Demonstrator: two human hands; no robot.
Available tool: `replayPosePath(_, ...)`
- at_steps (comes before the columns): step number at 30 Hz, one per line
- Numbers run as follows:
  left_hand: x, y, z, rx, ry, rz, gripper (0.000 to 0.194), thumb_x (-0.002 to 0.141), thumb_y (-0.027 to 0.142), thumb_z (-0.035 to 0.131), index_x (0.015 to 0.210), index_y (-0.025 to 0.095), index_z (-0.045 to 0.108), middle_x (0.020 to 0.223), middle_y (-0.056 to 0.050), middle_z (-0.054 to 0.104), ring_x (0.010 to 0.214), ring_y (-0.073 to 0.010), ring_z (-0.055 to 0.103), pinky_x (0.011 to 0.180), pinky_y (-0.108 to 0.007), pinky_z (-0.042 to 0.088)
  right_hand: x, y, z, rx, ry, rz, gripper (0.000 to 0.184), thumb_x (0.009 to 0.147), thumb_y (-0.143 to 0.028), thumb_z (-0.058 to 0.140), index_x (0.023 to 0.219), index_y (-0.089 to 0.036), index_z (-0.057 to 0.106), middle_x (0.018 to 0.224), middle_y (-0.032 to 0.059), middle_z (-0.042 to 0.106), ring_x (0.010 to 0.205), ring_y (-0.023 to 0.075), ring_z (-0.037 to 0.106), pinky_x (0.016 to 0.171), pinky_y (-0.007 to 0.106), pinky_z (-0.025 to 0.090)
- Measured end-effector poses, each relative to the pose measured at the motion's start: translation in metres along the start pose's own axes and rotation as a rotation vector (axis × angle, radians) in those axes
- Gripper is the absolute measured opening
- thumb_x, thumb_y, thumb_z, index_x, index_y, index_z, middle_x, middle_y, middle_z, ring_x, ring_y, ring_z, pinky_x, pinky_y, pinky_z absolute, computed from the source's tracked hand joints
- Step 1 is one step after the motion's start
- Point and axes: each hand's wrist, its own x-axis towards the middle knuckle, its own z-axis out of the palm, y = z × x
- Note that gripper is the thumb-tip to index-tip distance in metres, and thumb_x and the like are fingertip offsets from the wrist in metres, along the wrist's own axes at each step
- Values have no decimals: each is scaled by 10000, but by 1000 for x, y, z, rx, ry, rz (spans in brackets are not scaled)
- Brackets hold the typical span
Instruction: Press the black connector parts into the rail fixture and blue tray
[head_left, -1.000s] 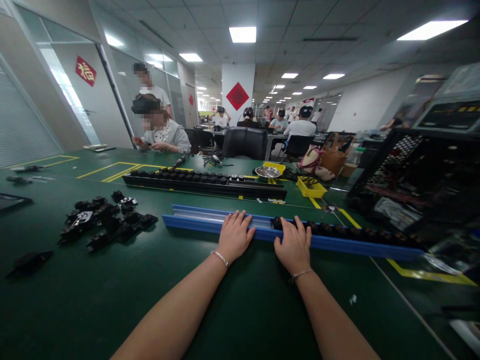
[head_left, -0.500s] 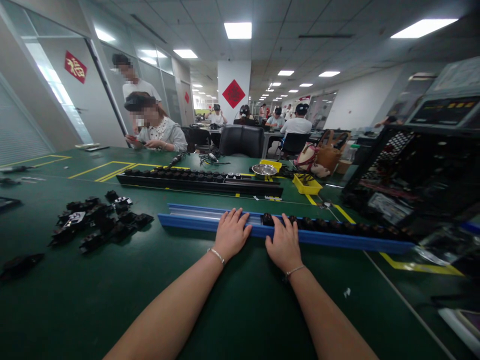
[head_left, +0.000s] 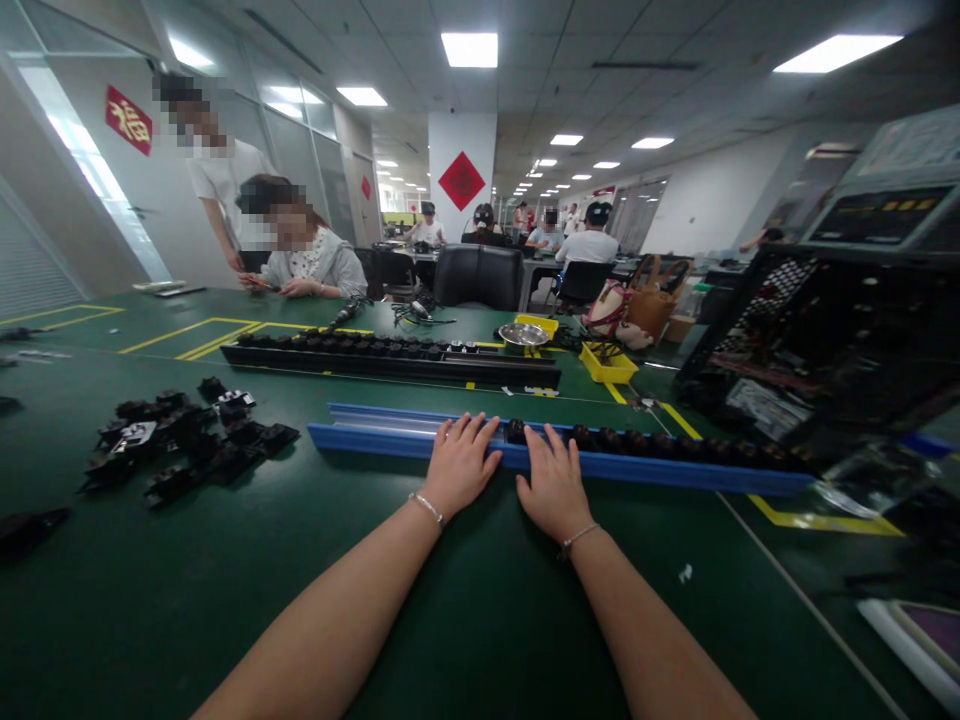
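A long blue channel (head_left: 390, 441) lies across the green table in front of me. Its left stretch shows a pale bare inside, while a row of small black parts (head_left: 660, 446) fills the right stretch. My left hand (head_left: 463, 462) rests on the channel, fingers spread over its near wall. Close to its right, my right hand (head_left: 553, 482) lies over the channel with fingers apart, its fingertips among the black parts. One black part (head_left: 516, 431) sits between the two hands. What the fingertips touch inside the channel is partly hidden.
Loose black parts (head_left: 187, 440) are heaped at left. Behind the channel lies a black rail (head_left: 390, 366) holding similar parts. A metal bowl (head_left: 523, 335), a yellow tray (head_left: 609, 366) and an open computer case (head_left: 780, 340) stand beyond. Two people are across the table.
My right hand and the nearest black part have shifted slightly left along the channel, closer to my left hand. The standing person across the table has moved left. The view has shifted a little.
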Motion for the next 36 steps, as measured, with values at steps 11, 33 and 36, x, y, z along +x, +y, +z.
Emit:
replayPosePath(11, -3, 14, 0, 14, -38, 112, 546, 834, 468, 463, 1358, 391, 329, 1412, -57, 389, 1284, -292, 338, 1039, -492, 258, 0, -2, -1, -1, -61, -23, 590, 788, -257, 418, 1363, -143, 352, 1396, 85, 419, 1336, 252, 222, 1088, 530, 75)
replayPosePath(33, -5, 17, 2, 102, -34, 73, 531, 827, 386, 486, 1342, 332, 367, 1420, -88, 366, 1294, -310, 319, 1053, -489, 243, 1, 7, 4, 29, 46, -78, 472, 782, -203, 462, 1253, -174, 483, 1346, 75, 480, 1284, 252, 332, 1077, 490, 171)
replayPosePath(36, -5, 17, 1, 103, -41, 67, 504, 826, 370, 489, 1321, 334, 397, 1416, -81, 372, 1293, -309, 318, 1053, -487, 243, 1, 8, 6, 16, 69, -40, 468, 789, -210, 460, 1252, -146, 478, 1367, 91, 454, 1292, 256, 322, 1077, 480, 177)
